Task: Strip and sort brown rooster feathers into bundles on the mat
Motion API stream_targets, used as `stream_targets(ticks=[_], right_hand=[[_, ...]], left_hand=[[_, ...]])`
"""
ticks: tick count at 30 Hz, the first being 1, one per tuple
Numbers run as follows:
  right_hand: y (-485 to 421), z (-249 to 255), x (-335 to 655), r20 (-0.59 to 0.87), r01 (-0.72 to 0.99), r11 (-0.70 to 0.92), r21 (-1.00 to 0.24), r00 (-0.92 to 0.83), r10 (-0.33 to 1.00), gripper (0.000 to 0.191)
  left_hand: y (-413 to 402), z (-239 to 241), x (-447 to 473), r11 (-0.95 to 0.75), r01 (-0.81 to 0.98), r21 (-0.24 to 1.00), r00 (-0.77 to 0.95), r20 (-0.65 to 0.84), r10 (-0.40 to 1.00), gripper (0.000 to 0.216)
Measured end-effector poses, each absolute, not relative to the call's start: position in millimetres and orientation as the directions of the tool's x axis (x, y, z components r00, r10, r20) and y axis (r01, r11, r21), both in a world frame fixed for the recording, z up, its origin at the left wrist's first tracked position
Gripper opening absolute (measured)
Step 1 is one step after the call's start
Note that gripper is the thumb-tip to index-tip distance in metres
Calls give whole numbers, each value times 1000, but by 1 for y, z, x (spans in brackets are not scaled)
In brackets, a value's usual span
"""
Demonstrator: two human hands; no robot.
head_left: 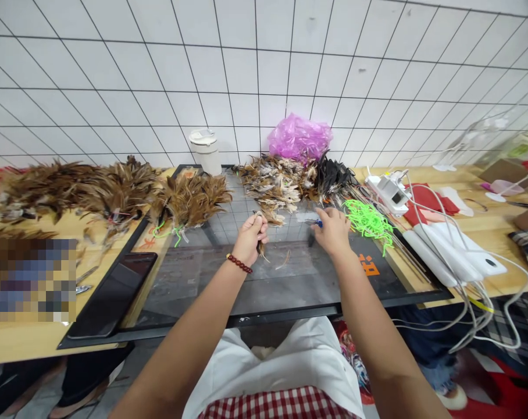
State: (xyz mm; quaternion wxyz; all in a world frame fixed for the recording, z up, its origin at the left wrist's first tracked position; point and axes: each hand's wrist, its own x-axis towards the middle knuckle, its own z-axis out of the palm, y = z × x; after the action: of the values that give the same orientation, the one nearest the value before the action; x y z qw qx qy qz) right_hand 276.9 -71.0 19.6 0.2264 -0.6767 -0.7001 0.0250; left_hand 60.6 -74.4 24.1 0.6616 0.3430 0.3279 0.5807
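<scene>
My left hand point(250, 237), with a dark red beaded bracelet at its wrist, is closed over the glossy dark board. Its fingers pinch a brown feather point(261, 249) whose tip hangs below them. To the right, my right hand point(334, 231) has its thumb and fingers curled round a small blue-handled tool point(318, 223). A thin metal end points left from that tool, but its exact kind is too small to tell. Just beyond both hands lies a loose pile of brown and cream feathers point(275, 183). One loose wisp point(284, 260) rests on the board between my hands.
Bundled brown feathers point(194, 198) and a phone point(113, 297) are at the left. Behind stand a white cup point(206, 152) and a pink plastic bag point(299, 138). Bright green cords point(368, 224), a white power strip point(388, 192) and tangled cables lie at the right.
</scene>
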Motion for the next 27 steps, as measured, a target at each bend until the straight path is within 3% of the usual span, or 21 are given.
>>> stream_targets(ticks=[3,5,7,11,14,16,19,27], right_hand=[[-78,24,260,202,655,529,-539,-509,837,23],[-81,25,251,138,488,629,-605,-714,687,19],[-83,24,245,109,467,650,-600,-757,644,13],[-85,24,236,231,459,629,-627,-662,713,14],[-85,25,224,366,292,481,-827,-369,854,19],[-85,26,214,329,88,356,-930,-225,917,23],[-86,25,202,259,-138,237,-962,-175,950,27],[-82,22,190,163,-236,145,-961,-55,985,25]], left_hand=[[-73,23,58,82,-531,843,73,-50,996,25],[-73,23,58,82,-523,848,57,-61,996,26],[-73,23,58,78,-520,851,49,-62,997,25],[-74,23,60,57,-497,866,46,-40,998,23],[-74,20,66,27,-448,894,9,-25,1000,25],[-75,17,71,0,-430,903,-6,-2,1000,27],[-78,13,80,-24,-455,890,-12,21,1000,27],[-85,17,91,-16,-637,771,-19,4,1000,27]])
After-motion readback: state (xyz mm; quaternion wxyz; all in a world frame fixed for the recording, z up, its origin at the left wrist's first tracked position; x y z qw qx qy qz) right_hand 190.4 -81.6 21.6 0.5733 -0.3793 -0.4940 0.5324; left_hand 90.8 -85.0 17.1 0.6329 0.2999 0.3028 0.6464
